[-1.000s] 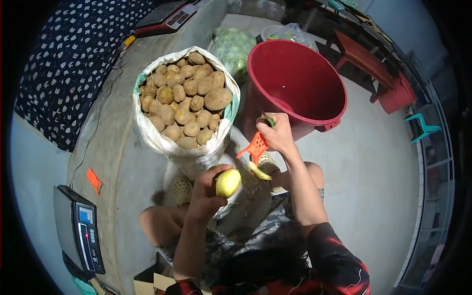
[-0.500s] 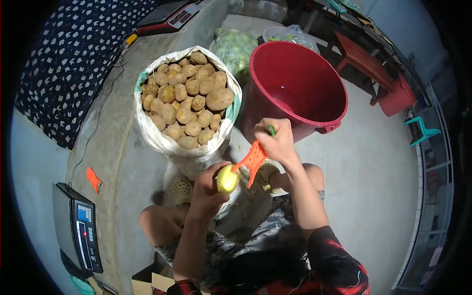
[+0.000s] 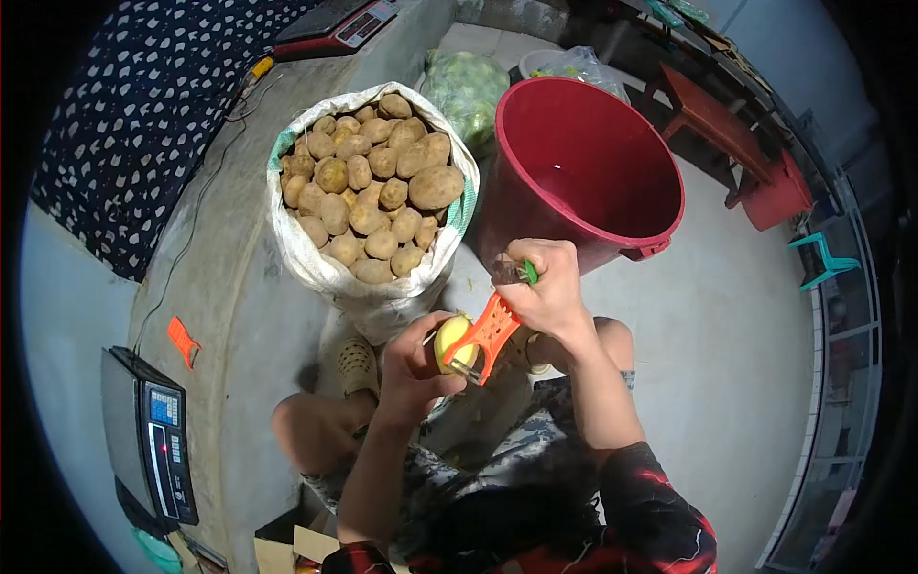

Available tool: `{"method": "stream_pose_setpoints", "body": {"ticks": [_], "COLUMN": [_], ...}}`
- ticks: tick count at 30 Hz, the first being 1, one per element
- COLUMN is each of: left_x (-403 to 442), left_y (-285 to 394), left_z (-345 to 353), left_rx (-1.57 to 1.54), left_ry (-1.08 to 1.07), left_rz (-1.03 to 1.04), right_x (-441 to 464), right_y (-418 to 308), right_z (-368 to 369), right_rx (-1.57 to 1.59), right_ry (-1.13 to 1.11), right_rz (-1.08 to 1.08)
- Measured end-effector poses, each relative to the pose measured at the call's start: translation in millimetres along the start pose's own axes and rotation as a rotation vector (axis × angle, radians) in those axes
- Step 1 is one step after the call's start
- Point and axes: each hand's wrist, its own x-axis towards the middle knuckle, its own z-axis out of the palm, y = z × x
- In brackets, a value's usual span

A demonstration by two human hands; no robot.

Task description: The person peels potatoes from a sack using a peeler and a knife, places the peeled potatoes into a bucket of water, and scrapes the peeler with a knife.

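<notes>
My left hand [image 3: 414, 370] is closed around a potato [image 3: 453, 342] whose facing side is peeled to yellow flesh. In my right hand [image 3: 547, 287] is an orange peeler [image 3: 492, 328], gripped by its handle, with a bit of green showing at the fist. The peeler's blade end lies against the lower right of the potato. Just beyond my hands stands a white woven sack [image 3: 335, 282] filled with unpeeled brown potatoes [image 3: 366, 216].
A big red bucket [image 3: 590, 177] stands right of the sack. Behind are a bag of green vegetables [image 3: 466, 96] and a wooden bench [image 3: 712, 120]. On the left ledge lie a second orange peeler [image 3: 183, 341] and a digital scale [image 3: 158, 435]; another scale [image 3: 337, 29] sits further back.
The peeler has moved down across the potato, from its upper right to its lower edge. My left hand has shifted slightly right, and the view has tilted a little.
</notes>
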Motion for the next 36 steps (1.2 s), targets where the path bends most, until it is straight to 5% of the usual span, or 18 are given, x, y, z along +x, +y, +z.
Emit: {"method": "stream_pose_setpoints", "body": {"ticks": [2, 5, 8, 15, 17, 21, 26, 31, 33, 36], "left_x": [0, -2, -1, 1, -2, -1, 1, -3, -3, 2], "left_y": [2, -3, 0, -1, -1, 0, -5, -5, -1, 3], "left_z": [-7, -12, -6, -1, -6, -5, -5, -7, -13, -1], "left_rx": [0.031, -0.037, -0.169, -0.040, -0.031, -0.131, -0.040, 0.013, 0.007, -0.138], "left_ry": [-0.047, -0.133, -0.122, -0.066, -0.090, -0.074, -0.055, -0.086, -0.152, -0.105], "left_rz": [-0.024, 0.012, 0.059, 0.090, 0.072, 0.034, 0.046, 0.070, -0.002, 0.009], "right_x": [2, 4, 2, 2, 1, 3, -2, 1, 7, 0], "right_y": [16, 73, 40, 2, 53, 46, -14, 31, 62, 46], "right_z": [3, 12, 7, 2, 18, 13, -2, 3, 9, 4], "right_rx": [-0.003, 0.106, 0.221, -0.040, 0.024, 0.225, -0.051, -0.086, 0.051, 0.151], "right_ry": [0.043, 0.039, -0.032, 0.059, 0.026, -0.046, -0.040, 0.004, 0.050, -0.002], "right_rz": [-0.035, 0.293, 0.300, -0.101, 0.225, 0.304, 0.043, -0.072, 0.326, 0.284]}}
